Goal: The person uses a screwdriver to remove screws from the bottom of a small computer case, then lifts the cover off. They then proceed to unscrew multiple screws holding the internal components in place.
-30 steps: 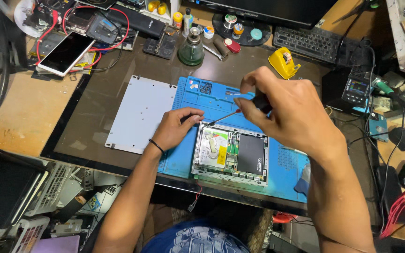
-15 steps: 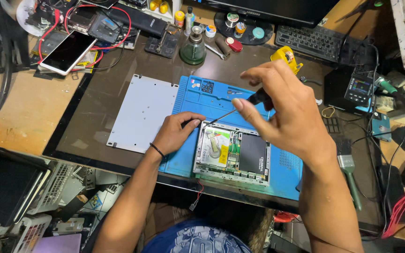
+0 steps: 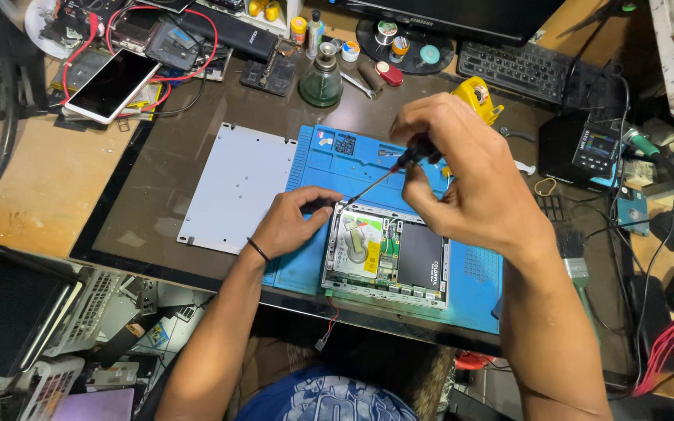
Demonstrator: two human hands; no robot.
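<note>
A small opened electronic device (image 3: 388, 253), with its circuit board and a black rectangular component exposed, is seen lying on a blue work mat (image 3: 352, 160) at the near edge of a dark desk pad (image 3: 157, 179). The right hand (image 3: 462, 175) is closed around the black handle of a screwdriver (image 3: 388, 173), whose thin shaft is angled down and to the left, its tip placed at the upper left corner of the device. The left hand (image 3: 294, 222) is rested on the mat just beside the device's left edge, fingers curled, with the fingertips touching or very nearly touching the casing near the screwdriver tip; nothing is seen to be gripped in it. A dark band is worn on the left wrist. A pale grey flat cover plate (image 3: 239, 187) is laid to the left of the mat, partly overlapping its edge. Behind the mat, a green glass bottle (image 3: 321, 82) is noted, with a yellow tape measure (image 3: 477, 97) to its right, partly hidden by the right hand. A white-edged phone (image 3: 111, 84) with red wires (image 3: 130, 19) about it is found at the far left, on the wooden bench. A black keyboard (image 3: 524, 70) is placed at the far right rear, and a small black unit with a lit screen (image 3: 587, 148) stands to the right of the hands.
</note>
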